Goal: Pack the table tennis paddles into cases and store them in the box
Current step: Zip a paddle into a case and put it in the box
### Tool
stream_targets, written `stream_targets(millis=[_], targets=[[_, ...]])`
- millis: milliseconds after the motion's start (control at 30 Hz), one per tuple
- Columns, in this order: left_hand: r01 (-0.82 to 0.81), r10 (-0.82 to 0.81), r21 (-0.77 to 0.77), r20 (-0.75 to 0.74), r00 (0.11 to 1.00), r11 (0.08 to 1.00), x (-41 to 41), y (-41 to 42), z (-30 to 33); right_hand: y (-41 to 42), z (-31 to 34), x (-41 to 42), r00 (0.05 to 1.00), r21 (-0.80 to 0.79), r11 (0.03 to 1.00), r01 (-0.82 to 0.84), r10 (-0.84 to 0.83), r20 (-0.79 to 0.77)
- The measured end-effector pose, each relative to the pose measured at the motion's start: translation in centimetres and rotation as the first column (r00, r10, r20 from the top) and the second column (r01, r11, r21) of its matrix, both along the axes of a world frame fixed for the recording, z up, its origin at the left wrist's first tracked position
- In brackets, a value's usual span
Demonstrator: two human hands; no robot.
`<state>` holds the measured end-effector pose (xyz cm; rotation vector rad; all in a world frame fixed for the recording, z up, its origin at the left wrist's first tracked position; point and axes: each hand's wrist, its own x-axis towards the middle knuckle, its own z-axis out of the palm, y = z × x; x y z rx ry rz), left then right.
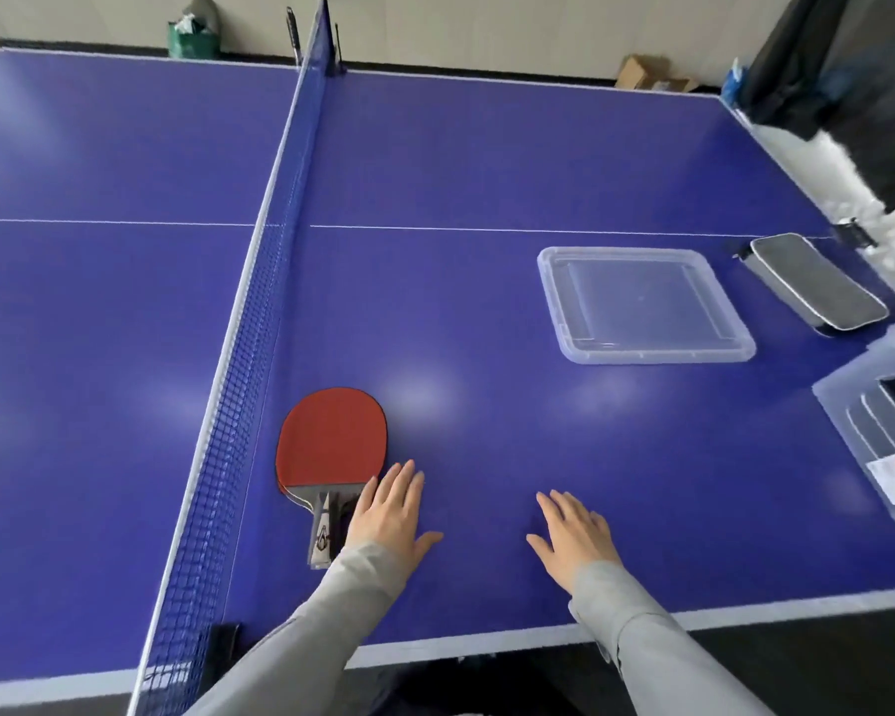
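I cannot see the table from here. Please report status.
Both hands open: left hand beside red paddle, right hand flat on table. Case far right. Path unobstructed.

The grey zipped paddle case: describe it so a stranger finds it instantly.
On the blue table tennis table, look to the far right edge. Past the clear plastic lid lies the grey zipped paddle case, the only opaque, fabric-covered item there.

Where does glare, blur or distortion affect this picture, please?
Head view: pale glare patches on the table, one just right of the paddle; the wide lens bows the net and table edges; the far right edge is smeared, so the box is soft; both hands stay sharp.
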<state>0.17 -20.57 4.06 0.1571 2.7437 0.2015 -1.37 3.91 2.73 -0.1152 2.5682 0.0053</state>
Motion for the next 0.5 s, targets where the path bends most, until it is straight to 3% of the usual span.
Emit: stream_targets(millis=[200,500], targets=[[0.218,-0.217,-0.036,0.019,0.976,0.975,-3.2,5.5,0.9,3.7,2.0,1.4,0.990,-0.014,0.992,0.127,-0.128,-0.052],[0.382,-0.380,-0.053,0.046,0.924,0.923,-1.9,15.1,1.9,11.4,3.6,5.1,0.944,-0.120,0.946,0.301,-0.314,-0.105]])
